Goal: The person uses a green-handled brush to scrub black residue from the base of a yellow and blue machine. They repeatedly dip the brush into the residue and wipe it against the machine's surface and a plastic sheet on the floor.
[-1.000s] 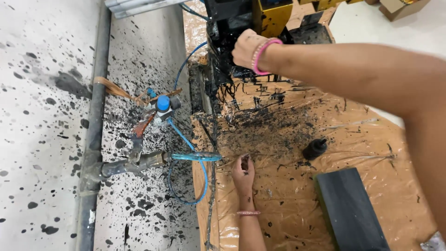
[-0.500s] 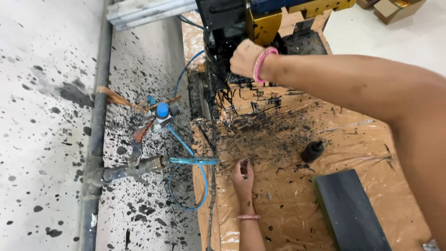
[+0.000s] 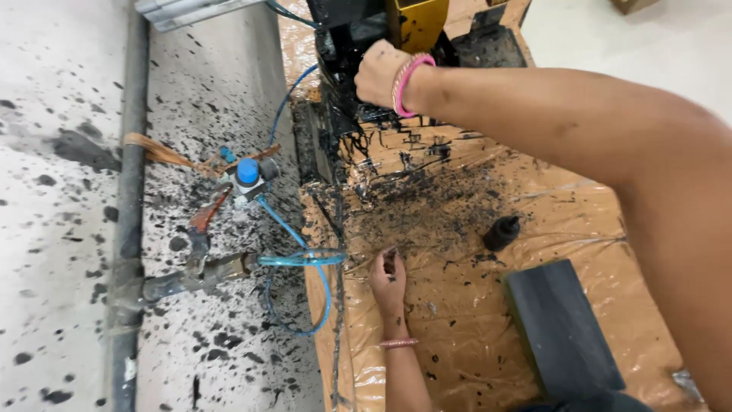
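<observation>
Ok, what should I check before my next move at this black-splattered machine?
1. Right hand placed on the black machine: ok; what it grips, cannot tell.
2. Left hand pinching the small dark piece: ok.
3. Plastic sheet clean: not ok, heavy black spatter.
4. Black rubber part apart from both hands: ok.
5. Dark block lying flat on the sheet: ok.
6. Blue hose connections tight: cannot tell.
</observation>
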